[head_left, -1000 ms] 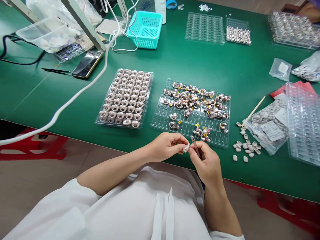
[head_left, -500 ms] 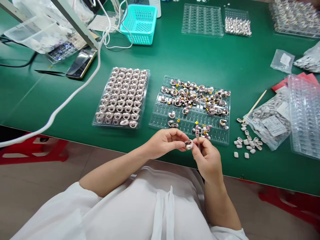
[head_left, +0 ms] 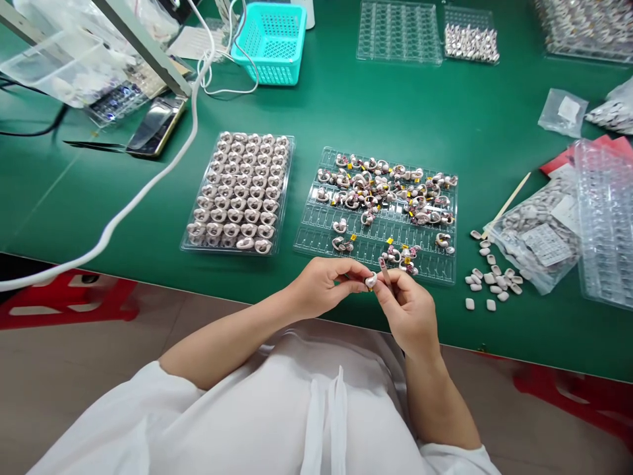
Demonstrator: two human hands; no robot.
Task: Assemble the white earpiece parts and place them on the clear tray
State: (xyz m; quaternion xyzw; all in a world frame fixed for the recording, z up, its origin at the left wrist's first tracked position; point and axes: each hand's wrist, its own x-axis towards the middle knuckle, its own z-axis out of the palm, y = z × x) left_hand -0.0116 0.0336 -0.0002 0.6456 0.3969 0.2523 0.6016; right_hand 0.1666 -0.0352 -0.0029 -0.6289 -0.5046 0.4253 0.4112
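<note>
My left hand [head_left: 324, 285] pinches a small pale, shiny earbud part [head_left: 370, 281] between thumb and fingers, just over the table's front edge. My right hand [head_left: 408, 307] meets it from the other side, its thumb and fingertip at the part. A slim flat tool [head_left: 386, 274] with reddish marks on its upper end sticks up out of the right hand; its lower end is hidden. Just beyond my hands lies a clear tray [head_left: 316, 221] with many loose curved earbud parts [head_left: 368, 188], some showing yellow tabs. To its left, a second tray [head_left: 279, 227] holds neat rows of pale earbud shells [head_left: 240, 191].
Loose pale caps [head_left: 494, 277] lie at right beside a filled plastic bag [head_left: 531, 234], a wooden stick [head_left: 507, 204] and a stack of clear trays [head_left: 606, 231]. At back left are a turquoise basket [head_left: 271, 72], a phone [head_left: 157, 125], and a white cable [head_left: 153, 178] crossing the table.
The earbud part has turned between my fingers, its pale smooth side now showing. The slim tool has shifted slightly left and tilts more. The camera view has moved a little.
</note>
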